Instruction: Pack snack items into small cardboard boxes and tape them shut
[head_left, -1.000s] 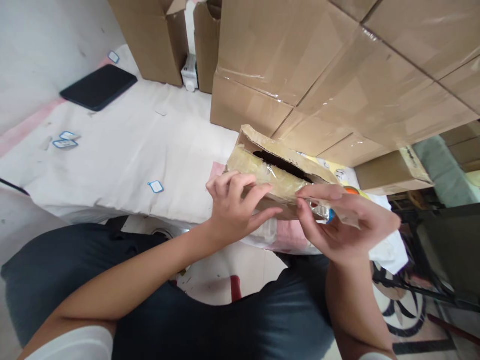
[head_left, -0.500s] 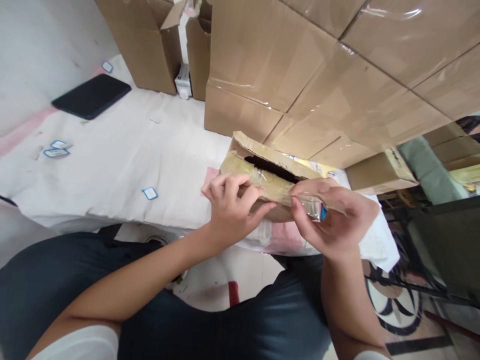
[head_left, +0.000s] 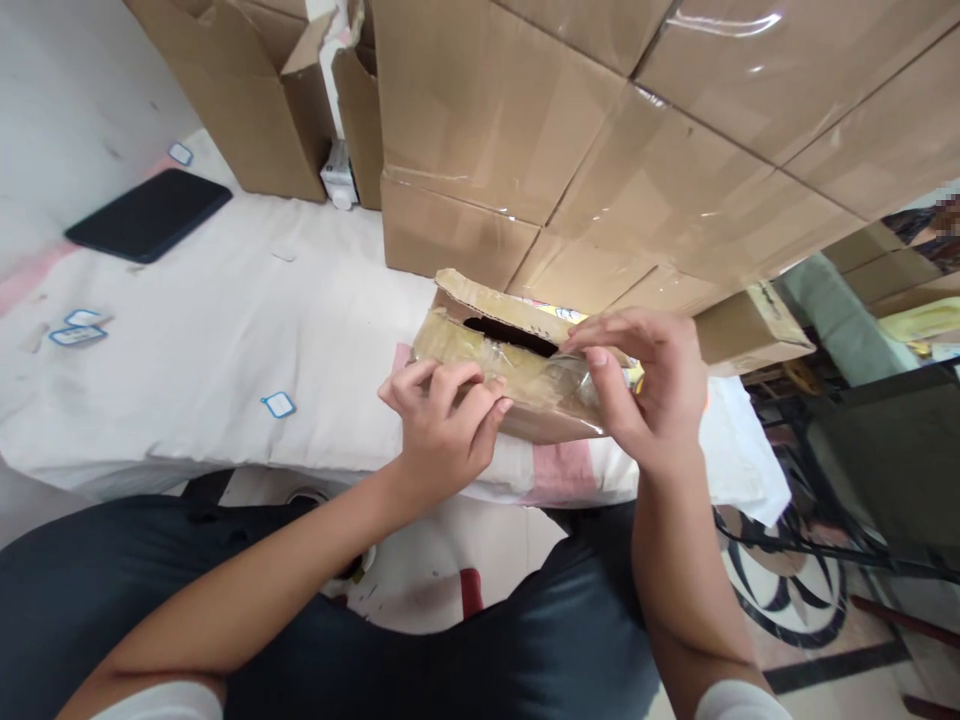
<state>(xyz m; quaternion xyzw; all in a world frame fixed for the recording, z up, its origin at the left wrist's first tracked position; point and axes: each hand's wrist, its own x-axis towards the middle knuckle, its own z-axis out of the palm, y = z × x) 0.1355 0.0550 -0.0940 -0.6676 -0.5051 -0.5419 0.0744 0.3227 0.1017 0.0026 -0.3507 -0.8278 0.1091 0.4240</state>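
Observation:
A small cardboard box (head_left: pixel 551 424) with yellowish tape over its top lies on the cloth-covered surface. A dark slot (head_left: pixel 517 336) gapes along its top, beside a raised flap (head_left: pixel 499 300). My left hand (head_left: pixel 450 420) is closed on the box's near left edge, fingers curled over the top and thumb pressed near the fingertips. At the right end, my right hand (head_left: pixel 652 385) has its fingers stretched over the flap, with the fingertips by the slot and the thumb apart. Clear tape (head_left: pixel 576 382) lies wrinkled on the top beneath that thumb.
Stacked, taped cardboard boxes (head_left: pixel 510 120) rise behind. Another box (head_left: pixel 750 330) stands at the right. An open carton (head_left: pixel 240 110) and a black tablet-like slab (head_left: pixel 150 212) are at the left. Blue-edged tags (head_left: pixel 279 404) lie on the white cloth (head_left: pixel 187 370).
My right hand has moved up and back over the box top, and the tape strip it held is no longer seen in its fingers. The view has shifted, with my left hand still on the box.

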